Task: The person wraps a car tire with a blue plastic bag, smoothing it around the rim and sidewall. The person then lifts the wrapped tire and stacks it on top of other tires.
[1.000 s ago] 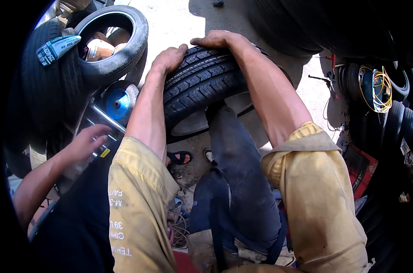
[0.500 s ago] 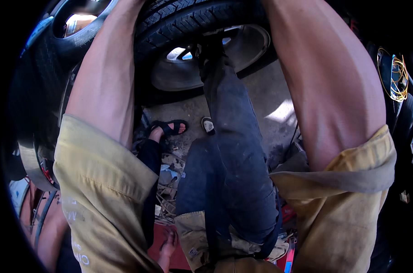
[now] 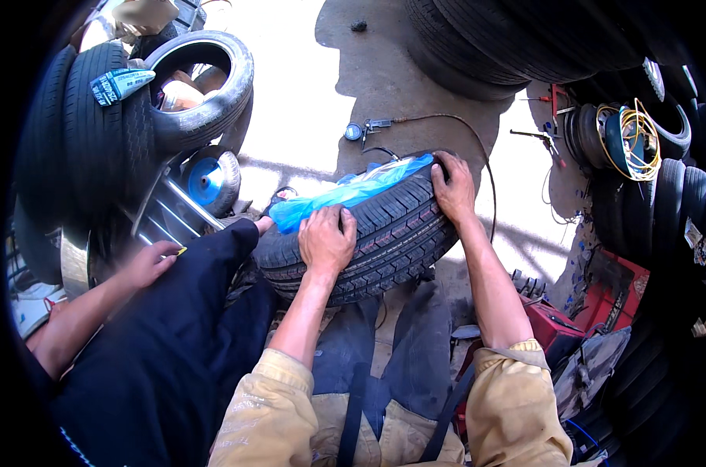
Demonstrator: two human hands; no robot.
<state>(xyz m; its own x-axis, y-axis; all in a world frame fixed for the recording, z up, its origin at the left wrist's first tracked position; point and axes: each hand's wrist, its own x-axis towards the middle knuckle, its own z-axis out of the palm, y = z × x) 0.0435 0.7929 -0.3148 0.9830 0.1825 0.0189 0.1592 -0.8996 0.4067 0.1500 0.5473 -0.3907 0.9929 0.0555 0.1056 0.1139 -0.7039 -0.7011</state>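
A black tyre (image 3: pixel 392 246) stands tilted in front of me, tread towards me, reddish marks along its grooves. My left hand (image 3: pixel 326 242) lies over the near left of its tread, fingers curled over the upper edge. At the upper right shoulder, my right hand (image 3: pixel 455 189) grips with fingers round the edge and thumb bent. Crumpled blue plastic (image 3: pixel 353 189) covers the tyre's far face between my hands. Both my hands' fingertips are partly hidden behind the edge.
Another person's hand (image 3: pixel 152 263) rests near their dark-clothed leg (image 3: pixel 174 335) at my left. Stacked tyres (image 3: pixel 96 124) stand beyond, near a small blue-hubbed wheel (image 3: pixel 207 180). An air gauge (image 3: pixel 355 131) with a hose lies ahead; a red toolbox (image 3: pixel 551 331) sits at right.
The view has shifted: before, my raised arms reached out of frame beside a tyre on a silver rim, my foot against it. Now both hands show on a tyre with blue plastic.
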